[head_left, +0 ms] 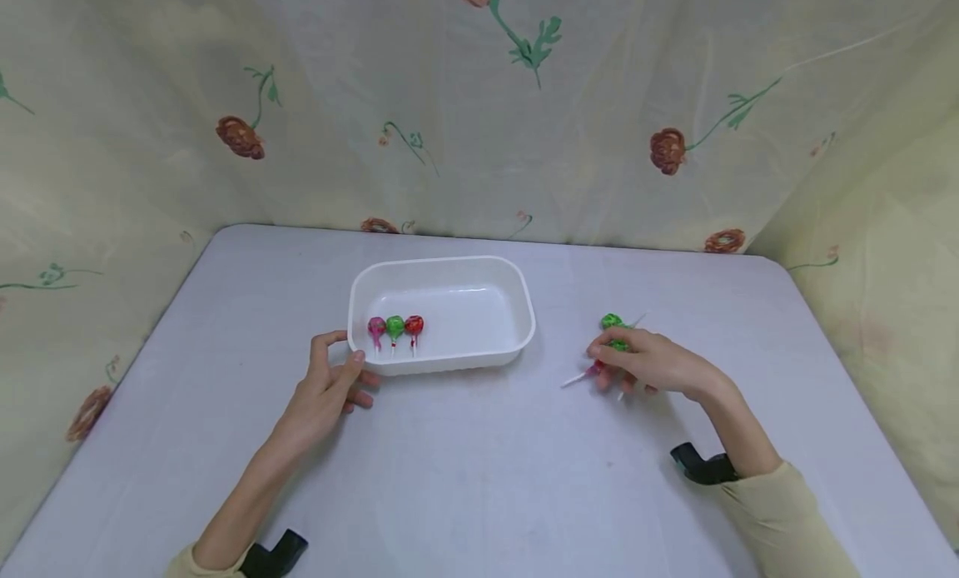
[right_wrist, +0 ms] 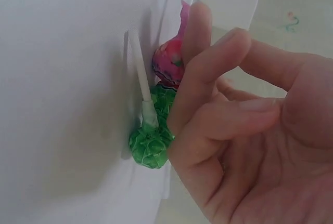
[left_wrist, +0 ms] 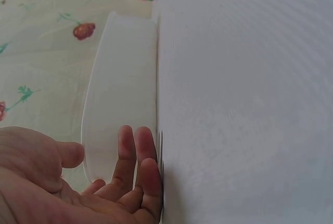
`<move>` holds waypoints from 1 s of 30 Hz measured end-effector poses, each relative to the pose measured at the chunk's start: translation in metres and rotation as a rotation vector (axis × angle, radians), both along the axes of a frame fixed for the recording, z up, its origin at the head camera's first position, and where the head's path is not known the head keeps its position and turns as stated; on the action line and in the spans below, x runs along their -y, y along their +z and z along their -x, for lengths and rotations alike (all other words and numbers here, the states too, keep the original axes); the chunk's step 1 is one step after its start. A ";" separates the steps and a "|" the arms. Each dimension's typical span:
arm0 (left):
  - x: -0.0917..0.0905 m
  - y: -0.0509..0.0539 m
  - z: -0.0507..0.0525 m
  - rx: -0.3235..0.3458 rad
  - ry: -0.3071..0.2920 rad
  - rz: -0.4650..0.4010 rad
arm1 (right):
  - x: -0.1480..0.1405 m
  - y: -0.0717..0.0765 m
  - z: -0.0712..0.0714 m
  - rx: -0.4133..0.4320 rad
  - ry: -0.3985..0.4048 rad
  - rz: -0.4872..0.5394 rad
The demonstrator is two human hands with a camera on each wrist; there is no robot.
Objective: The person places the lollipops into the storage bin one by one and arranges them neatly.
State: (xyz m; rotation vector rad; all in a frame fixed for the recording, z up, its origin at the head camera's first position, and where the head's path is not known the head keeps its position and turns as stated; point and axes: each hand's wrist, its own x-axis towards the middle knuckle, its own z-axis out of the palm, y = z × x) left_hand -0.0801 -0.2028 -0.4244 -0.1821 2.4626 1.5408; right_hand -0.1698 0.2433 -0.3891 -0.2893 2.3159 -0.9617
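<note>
My left hand (head_left: 318, 399) is at the near left corner of a white plastic tray (head_left: 472, 353), thumb at the rim, its other fingers loosely bent against the outer wall. Three wrapped lollipops stand in a row inside: pink (head_left: 376, 326), green (head_left: 395, 326) and red (head_left: 414, 325). To the right of the tray, my right hand (head_left: 652, 361) reaches over a small group of lollipops with bent fingers. Among them are a green lollipop (right_wrist: 151, 146) and a pink lollipop (right_wrist: 169, 60), touching or close to the fingers. Whether the fingertips grip one is hidden.
A white cloth covers the table (head_left: 479, 461). Behind and beside it hangs a flower-patterned curtain (head_left: 584, 145). Each wrist carries a black camera mount (head_left: 704, 465).
</note>
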 end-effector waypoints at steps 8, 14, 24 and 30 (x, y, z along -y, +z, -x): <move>0.001 0.000 -0.001 0.002 0.002 -0.007 | 0.011 -0.001 0.003 -0.044 0.036 -0.006; 0.001 0.001 -0.001 0.001 0.004 -0.006 | 0.013 -0.002 0.005 -0.056 0.020 -0.012; 0.000 0.000 0.000 -0.011 -0.007 -0.006 | 0.016 -0.003 0.003 -0.043 0.002 -0.016; 0.000 0.000 -0.001 -0.009 -0.005 -0.006 | 0.019 -0.001 0.004 -0.056 0.047 -0.041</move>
